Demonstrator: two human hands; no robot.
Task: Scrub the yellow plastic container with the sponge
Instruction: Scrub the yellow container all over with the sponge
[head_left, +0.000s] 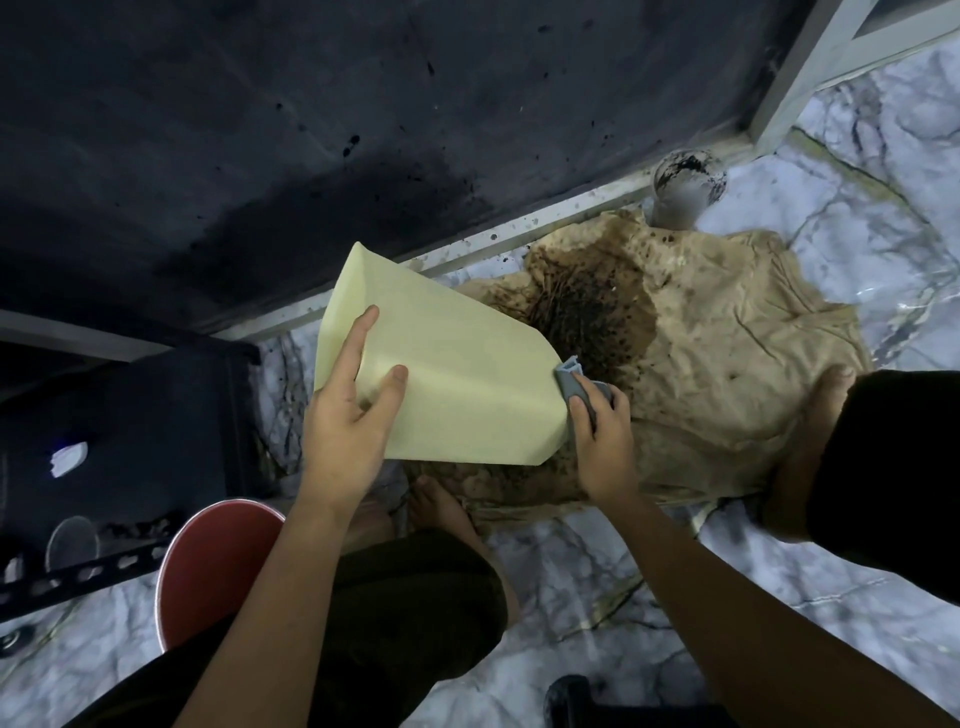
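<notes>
The pale yellow plastic container (457, 374) is held tilted above the floor, its flat side facing up. My left hand (348, 415) grips its near left edge, with the index finger stretched up along the side and the thumb on top. My right hand (602, 441) holds a grey sponge (574, 382) pressed against the container's right end. The inside of the container is hidden from view.
A stained tan cloth (727, 364) with dark specks lies on the marble floor (857, 597) under the container. A grey pipe (680, 192) stands behind it. A dark wall (311, 130) rises at the back, a black crate (130, 441) and a red stool (218, 566) sit left. My bare feet rest by the cloth.
</notes>
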